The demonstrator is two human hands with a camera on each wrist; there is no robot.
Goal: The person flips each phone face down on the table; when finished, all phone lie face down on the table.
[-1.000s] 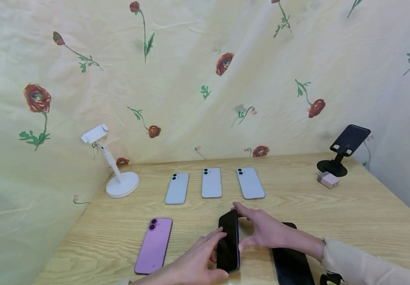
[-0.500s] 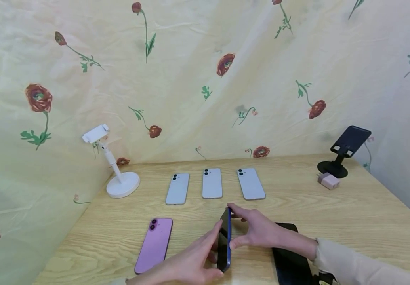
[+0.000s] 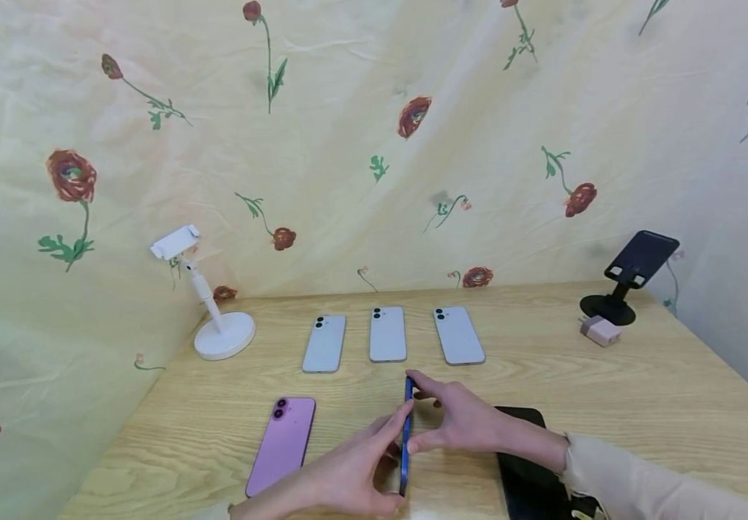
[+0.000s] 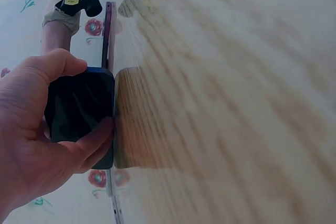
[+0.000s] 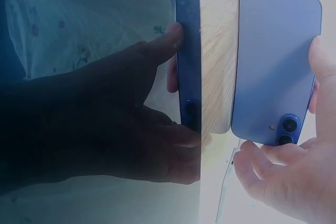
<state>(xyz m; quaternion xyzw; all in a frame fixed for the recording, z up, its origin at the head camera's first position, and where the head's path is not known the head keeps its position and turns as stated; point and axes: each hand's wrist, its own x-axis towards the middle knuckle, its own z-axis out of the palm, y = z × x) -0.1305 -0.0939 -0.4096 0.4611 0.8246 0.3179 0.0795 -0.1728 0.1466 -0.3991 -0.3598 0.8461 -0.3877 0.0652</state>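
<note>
A blue phone (image 3: 406,433) stands on its long edge on the wooden table (image 3: 640,390), seen edge-on from the head view. My left hand (image 3: 387,451) grips its near end, thumb and fingers curled round the dark screen (image 4: 79,111). My right hand (image 3: 439,419) pinches the far end from the right side, index finger on top and thumb lower down. In the right wrist view the phone's blue back (image 5: 275,61) with its two camera lenses faces the camera, with my right fingers (image 5: 278,182) around its edges.
A purple phone (image 3: 282,445) lies to the left, and a black phone (image 3: 530,469) lies under my right forearm. Three white phones (image 3: 387,334) lie in a row farther back. A white stand (image 3: 217,325) is at back left; a black stand (image 3: 627,278) and pink charger (image 3: 599,330) are at back right.
The blue phone has been tipped up from lying tilted, screen showing, to standing on its edge. Both hands kept hold and shifted slightly left with it.
</note>
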